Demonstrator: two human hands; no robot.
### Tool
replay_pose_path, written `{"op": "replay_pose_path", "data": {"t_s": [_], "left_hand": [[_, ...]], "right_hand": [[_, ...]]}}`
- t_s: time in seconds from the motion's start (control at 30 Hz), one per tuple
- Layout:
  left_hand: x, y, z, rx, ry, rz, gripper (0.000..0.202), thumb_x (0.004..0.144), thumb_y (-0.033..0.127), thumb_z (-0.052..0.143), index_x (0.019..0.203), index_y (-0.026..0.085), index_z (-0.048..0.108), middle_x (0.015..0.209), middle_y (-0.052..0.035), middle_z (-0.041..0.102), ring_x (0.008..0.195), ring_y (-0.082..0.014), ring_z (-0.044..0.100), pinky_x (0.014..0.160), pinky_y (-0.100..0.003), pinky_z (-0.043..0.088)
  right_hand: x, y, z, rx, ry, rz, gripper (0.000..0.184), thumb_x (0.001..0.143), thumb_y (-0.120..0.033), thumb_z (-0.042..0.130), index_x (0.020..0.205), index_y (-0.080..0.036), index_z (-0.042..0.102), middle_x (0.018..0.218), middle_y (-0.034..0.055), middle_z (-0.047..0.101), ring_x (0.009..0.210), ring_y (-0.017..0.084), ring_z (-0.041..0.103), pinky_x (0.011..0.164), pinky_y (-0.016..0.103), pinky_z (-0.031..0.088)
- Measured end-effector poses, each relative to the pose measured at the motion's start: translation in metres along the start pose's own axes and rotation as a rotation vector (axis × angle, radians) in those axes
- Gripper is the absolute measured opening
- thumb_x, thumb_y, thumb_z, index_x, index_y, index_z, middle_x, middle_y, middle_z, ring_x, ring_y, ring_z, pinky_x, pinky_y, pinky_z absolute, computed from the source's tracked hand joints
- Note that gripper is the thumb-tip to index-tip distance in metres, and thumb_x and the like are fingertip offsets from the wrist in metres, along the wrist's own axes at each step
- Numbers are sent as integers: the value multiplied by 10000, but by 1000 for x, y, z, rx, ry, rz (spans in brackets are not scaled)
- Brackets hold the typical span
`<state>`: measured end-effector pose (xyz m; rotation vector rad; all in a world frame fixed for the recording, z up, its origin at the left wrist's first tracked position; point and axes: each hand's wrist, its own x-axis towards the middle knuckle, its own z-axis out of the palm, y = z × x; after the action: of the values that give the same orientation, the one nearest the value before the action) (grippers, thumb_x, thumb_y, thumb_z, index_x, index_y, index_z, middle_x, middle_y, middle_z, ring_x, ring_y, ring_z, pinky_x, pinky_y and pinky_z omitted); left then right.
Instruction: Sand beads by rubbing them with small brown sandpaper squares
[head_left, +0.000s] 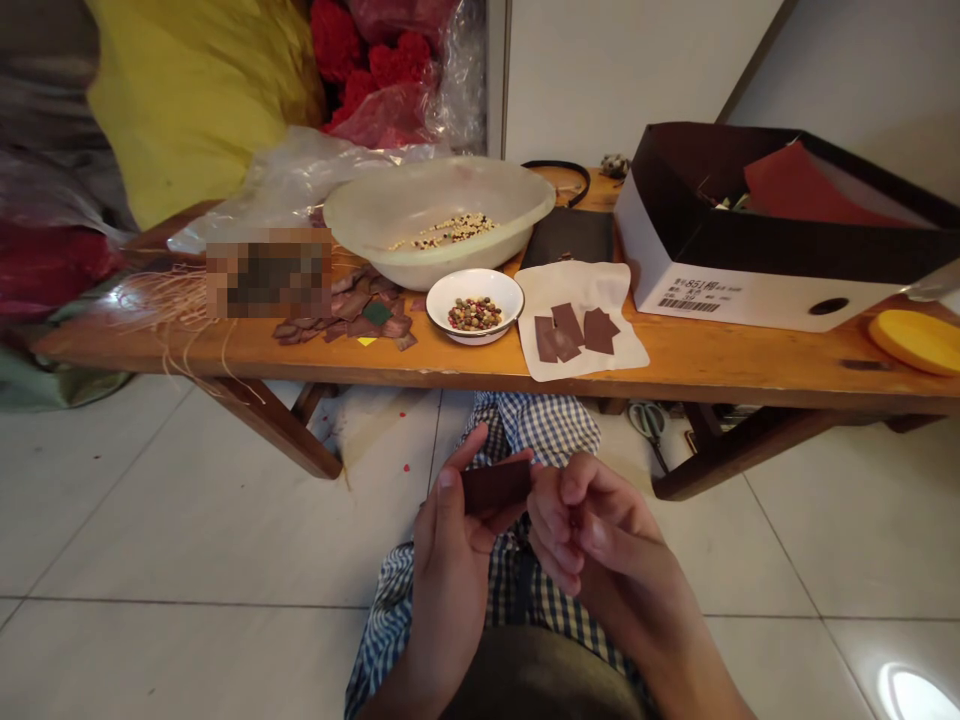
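Note:
My left hand is closed on a dark brown rectangular piece, thin and flat, with the thumb on its top face. My right hand is beside the piece's right end, its fingers curled and the thumb bent in. Something small and dark seems to be between those fingertips, but I cannot make out what. On the bench above the hands, several similar brown pieces lie on a white sheet. Left of them stands a small white bowl of mixed-colour beads.
The wooden bench also bears a translucent basin with bead strands, brown scraps, pale strings, a black-and-white box and a yellow lid. Scissors are below. Checked cloth covers my lap.

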<state>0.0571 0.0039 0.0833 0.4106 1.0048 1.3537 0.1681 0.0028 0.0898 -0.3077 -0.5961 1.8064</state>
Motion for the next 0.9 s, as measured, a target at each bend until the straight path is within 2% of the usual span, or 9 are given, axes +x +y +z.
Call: {"op": "replay_pose_path", "data": {"t_s": [0.1, 0.37, 0.67, 0.83, 0.9], "left_hand": [[0, 1, 0, -16, -1, -2, 470, 884, 451, 474, 1252, 163, 520, 950, -110, 735, 891, -220, 689, 854, -401, 528], [1, 1, 0, -47, -24, -6, 453, 888, 442, 471, 1248, 171, 517, 934, -109, 733, 895, -237, 690, 822, -408, 538], [0, 1, -1, -26, -6, -4, 469, 887, 456, 467, 1257, 173, 517, 915, -105, 736, 889, -225, 689, 803, -384, 543], [0, 0, -1, -38, -42, 11, 441, 899, 437, 453, 1248, 179, 530, 929, -106, 735, 956, -240, 669, 833, -414, 533], [1, 0, -2, -33, -40, 12, 447, 901, 442, 448, 1256, 182, 528, 931, -107, 735, 965, -241, 666, 836, -415, 532]], "right_hand": [[0, -1, -2, -4, -7, 24, 102, 777, -146, 663, 861, -187, 621, 734, -10, 551, 580, 56, 513, 476, 152, 412], [-2, -3, -4, -77, -2, 67, 45, 803, -168, 651, 841, -191, 643, 732, 1, 605, 541, 64, 547, 451, 170, 415], [-1, -3, -6, -139, 26, 36, 141, 751, -146, 698, 877, -195, 656, 713, -9, 602, 561, 71, 550, 471, 174, 439], [0, -2, -6, -98, 48, 73, 73, 772, -154, 679, 820, -195, 643, 716, -12, 595, 560, 67, 541, 467, 171, 423], [1, -2, -9, -146, 75, 53, 62, 781, -163, 672, 819, -203, 643, 721, -11, 595, 570, 73, 541, 480, 182, 427]]}}
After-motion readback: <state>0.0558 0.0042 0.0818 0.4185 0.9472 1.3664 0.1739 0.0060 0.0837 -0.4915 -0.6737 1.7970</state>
